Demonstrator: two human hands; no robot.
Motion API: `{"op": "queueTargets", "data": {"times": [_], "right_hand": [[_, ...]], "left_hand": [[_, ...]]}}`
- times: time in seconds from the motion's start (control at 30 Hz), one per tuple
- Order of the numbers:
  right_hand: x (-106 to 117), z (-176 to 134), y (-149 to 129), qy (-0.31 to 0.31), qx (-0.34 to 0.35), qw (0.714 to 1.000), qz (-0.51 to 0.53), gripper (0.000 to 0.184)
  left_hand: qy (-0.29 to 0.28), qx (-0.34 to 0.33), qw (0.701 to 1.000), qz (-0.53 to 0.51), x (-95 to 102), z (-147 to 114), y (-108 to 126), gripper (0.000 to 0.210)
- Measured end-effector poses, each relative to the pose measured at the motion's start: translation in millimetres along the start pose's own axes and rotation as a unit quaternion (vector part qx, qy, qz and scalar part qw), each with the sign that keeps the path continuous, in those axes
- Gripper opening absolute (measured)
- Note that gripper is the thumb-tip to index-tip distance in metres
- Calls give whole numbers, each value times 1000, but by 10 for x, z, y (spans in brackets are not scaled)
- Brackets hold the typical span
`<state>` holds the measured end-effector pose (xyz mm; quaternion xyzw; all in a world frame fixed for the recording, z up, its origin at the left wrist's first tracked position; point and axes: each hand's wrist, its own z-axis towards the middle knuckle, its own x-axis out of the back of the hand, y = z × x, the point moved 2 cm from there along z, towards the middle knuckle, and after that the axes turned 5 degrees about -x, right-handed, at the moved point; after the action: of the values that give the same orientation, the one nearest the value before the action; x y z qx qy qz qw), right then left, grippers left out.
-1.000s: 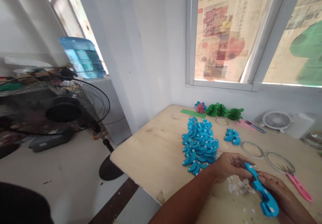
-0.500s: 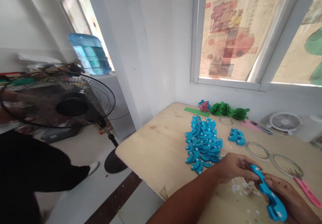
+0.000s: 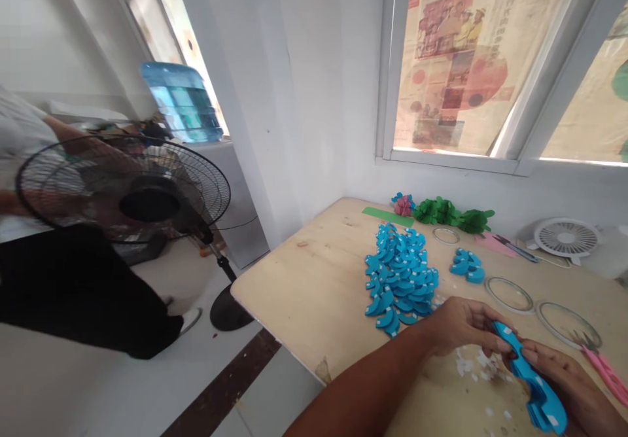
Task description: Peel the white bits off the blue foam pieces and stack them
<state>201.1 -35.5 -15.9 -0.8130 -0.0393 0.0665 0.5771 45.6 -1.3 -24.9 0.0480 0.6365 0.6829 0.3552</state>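
A stack of wavy blue cut-outs [image 3: 534,381] with small white squares on them is held between both hands over the table's near right part. My left hand [image 3: 471,329] pinches the upper end, thumb on the near side. My right hand [image 3: 564,375] grips the middle from the right, its thumb pressed on the top layer. White paper scraps [image 3: 478,364] lie on the table below my left hand. Just beyond that hand spreads a big pile of similar blue pieces [image 3: 400,273]. A smaller group of blue pieces [image 3: 468,265] rests farther right.
On the wooden table [image 3: 294,273] are wire rings [image 3: 510,294], pink scissors [image 3: 608,371], green paper flowers [image 3: 444,211], a green strip [image 3: 387,216] and a small white fan [image 3: 566,237]. A floor fan [image 3: 150,198] stands left, with a person [image 3: 88,286] behind it.
The view has shifted slightly, so the table things sit a little differently in the picture. Both hands keep their hold on the blue stack. The person at left has moved further into view.
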Motion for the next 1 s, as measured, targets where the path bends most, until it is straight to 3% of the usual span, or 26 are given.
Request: {"op": "queueTargets", "data": {"times": [0.63, 0.87, 1.0], "right_hand": [[-8, 10, 36, -18, 15, 1000, 1, 29], [-63, -37, -20, -23, 3, 999, 30, 27], [-143, -96, -118, -66, 40, 995, 61, 27]], "left_hand": [[-13, -1, 1000, 6, -14, -5, -3, 72], [11, 3, 1000, -11, -44, -45, 95, 62], [35, 19, 999, 7, -131, -114, 255, 46]]}}
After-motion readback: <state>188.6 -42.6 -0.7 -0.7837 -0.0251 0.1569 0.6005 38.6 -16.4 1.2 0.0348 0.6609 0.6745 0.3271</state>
